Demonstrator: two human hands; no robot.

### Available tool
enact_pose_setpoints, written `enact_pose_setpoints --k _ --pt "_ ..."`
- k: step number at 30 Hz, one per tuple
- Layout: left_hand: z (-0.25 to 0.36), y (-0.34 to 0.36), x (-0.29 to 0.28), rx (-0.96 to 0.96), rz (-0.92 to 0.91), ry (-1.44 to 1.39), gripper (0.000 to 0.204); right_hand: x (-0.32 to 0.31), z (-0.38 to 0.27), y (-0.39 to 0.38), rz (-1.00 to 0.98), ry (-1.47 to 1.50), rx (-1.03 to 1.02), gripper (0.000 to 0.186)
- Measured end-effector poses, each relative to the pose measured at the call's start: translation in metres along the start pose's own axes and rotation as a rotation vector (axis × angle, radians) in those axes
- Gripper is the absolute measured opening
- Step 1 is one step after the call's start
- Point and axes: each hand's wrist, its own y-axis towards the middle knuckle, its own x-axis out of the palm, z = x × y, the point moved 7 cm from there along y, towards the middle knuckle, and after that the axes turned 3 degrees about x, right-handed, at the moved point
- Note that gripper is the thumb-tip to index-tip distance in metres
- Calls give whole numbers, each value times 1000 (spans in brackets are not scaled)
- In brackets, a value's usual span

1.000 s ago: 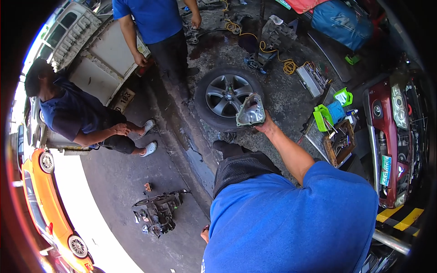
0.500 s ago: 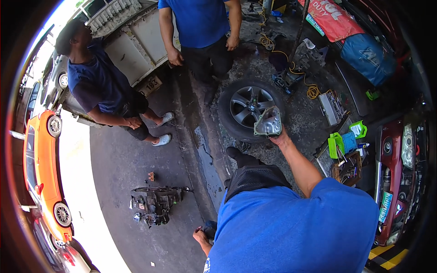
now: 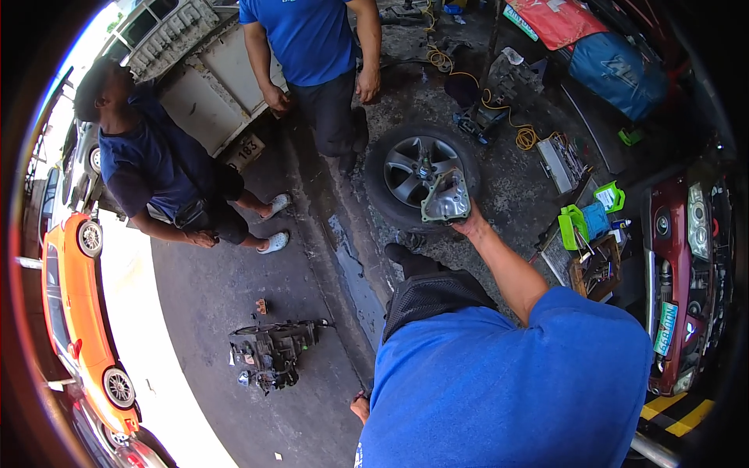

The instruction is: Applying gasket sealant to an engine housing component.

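Note:
My right hand (image 3: 468, 221) grips an irregular cast metal cover (image 3: 446, 195), held out in front of me over a tire with a silver alloy wheel (image 3: 404, 175) lying on the ground. My left hand (image 3: 360, 407) is low beside my blue shirt, its fingers curled; what they hold, if anything, is too small to make out. Left of that hand, a black mechanical assembly (image 3: 269, 355) lies on the pavement with a small copper-colored part (image 3: 261, 306) just above it.
Two co-workers (image 3: 144, 164) (image 3: 308, 54) stand ahead near a white truck bed (image 3: 211, 78). Tools (image 3: 593, 269), green containers (image 3: 571, 226) and a yellow cord (image 3: 527, 139) lie right. A maroon car (image 3: 662, 320) is right, an orange car (image 3: 82, 312) left, a raised concrete strip (image 3: 312, 187) between.
The view has shifted, then settled slightly. My right hand still holds the metal cover out over the wheel. My left hand swung a little outward, then back toward my body.

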Motion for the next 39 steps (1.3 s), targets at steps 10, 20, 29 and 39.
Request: enact_pose_setpoints --k 10,20,29,39 --pt "63 -18 -19 -71 19 -148 28 -12 1 10 -58 10 20 34" --pt "42 -43 -32 -205 141 -94 31 8 62 60 -281 -315 201 40" --pt "-13 -154 -11 -485 188 -105 29 68 132 86 -261 -147 708 46" --pt "-27 -253 13 -535 460 -392 25 188 284 76 -452 -346 1212 40"
